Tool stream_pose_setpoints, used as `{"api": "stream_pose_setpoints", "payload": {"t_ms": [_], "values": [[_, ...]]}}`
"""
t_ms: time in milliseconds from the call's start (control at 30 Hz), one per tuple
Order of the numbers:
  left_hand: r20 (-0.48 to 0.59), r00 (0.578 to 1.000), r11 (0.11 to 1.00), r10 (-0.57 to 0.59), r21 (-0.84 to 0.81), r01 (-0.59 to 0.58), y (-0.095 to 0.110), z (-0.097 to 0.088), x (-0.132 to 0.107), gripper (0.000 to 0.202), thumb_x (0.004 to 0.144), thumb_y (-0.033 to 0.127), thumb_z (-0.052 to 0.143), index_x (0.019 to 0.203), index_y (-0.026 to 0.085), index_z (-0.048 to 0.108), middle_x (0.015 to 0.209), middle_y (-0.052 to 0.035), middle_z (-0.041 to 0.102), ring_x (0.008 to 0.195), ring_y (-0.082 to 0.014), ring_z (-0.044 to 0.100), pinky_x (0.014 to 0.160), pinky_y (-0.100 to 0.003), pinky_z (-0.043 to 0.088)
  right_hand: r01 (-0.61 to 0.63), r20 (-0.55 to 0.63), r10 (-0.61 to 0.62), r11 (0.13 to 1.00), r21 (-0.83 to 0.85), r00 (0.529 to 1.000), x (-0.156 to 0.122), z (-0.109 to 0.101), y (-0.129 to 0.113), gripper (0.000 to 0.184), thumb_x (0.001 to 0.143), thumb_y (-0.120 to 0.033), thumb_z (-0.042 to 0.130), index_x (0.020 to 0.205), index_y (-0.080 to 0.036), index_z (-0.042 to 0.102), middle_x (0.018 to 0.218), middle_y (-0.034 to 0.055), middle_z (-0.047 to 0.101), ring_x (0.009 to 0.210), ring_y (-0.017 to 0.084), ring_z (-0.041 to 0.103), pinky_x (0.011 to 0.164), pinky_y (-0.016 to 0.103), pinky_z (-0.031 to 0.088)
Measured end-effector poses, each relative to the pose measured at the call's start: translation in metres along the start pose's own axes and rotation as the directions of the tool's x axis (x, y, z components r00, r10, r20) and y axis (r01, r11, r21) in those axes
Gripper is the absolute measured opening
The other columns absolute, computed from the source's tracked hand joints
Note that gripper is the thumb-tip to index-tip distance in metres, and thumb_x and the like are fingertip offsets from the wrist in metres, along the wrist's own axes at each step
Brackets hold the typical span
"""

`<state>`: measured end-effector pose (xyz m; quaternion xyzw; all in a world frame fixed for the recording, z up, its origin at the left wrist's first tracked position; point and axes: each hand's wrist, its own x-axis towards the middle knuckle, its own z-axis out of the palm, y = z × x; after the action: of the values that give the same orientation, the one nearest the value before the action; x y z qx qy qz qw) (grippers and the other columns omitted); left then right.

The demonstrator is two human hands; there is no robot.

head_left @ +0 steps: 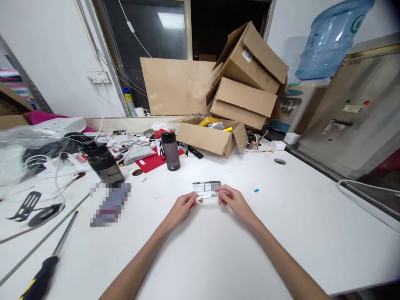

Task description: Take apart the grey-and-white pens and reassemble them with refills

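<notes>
Left fingers [190, 200], right fingers [224, 193] pinching pen [207, 196] over white table [204, 254]; cartons [243, 100] near window [146, 37].

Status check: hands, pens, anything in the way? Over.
Left hand pinching white pen, right hand at its other end, grip unclear. Other pens lined up just beyond. Small blue scrap off to the right, apart from both hands.

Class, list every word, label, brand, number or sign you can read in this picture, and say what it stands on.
No text can be read for certain.
Upper cardboard box: handwriting and a white label, too blurred.
Strapped bottle: a small pale mark, too small.
Water jug: a green emblem, unreadable.
Pens: no legible print.
</notes>
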<state>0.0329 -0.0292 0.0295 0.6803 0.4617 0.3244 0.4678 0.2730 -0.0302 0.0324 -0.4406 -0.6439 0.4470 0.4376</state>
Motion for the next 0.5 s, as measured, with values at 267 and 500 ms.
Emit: {"api": "stream_pose_setpoints", "payload": {"t_ms": [267, 500], "values": [[0.017, 1.0, 1.0, -0.021, 0.006, 0.021, -0.01, -0.001, 0.002, 0.049, 0.101, 0.058, 0.038, 0.089, 0.018, 0.062, 0.065, 0.0056, 0.037, 0.055, -0.0108, 0.03, 0.051, -0.023, 0.022, -0.077, -0.062, 0.077, 0.997, 0.005, 0.995, 0.002, 0.003, 0.009, 0.031, 0.096, -0.046, 0.048, 0.104, -0.022, 0.067, 0.069, -0.0019, 0.057, 0.063, 0.014, 0.048, 0.061, 0.026, 0.037], [0.022, 0.997, 0.997, -0.074, 0.002, 0.074, -0.015, 0.0, 0.005, 0.048, 0.101, 0.059, 0.038, 0.082, 0.019, 0.057, 0.065, 0.0053, 0.037, 0.057, -0.0118, 0.031, 0.053, -0.024, 0.022, -0.125, 0.008, 0.125, 0.992, 0.017, 0.992, 0.0, 0.002, 0.005, 0.034, 0.098, -0.05, 0.046, 0.111, -0.024, 0.063, 0.057, -0.0067, 0.038, 0.054, 0.013, 0.034, 0.053, 0.026, 0.026]]}}
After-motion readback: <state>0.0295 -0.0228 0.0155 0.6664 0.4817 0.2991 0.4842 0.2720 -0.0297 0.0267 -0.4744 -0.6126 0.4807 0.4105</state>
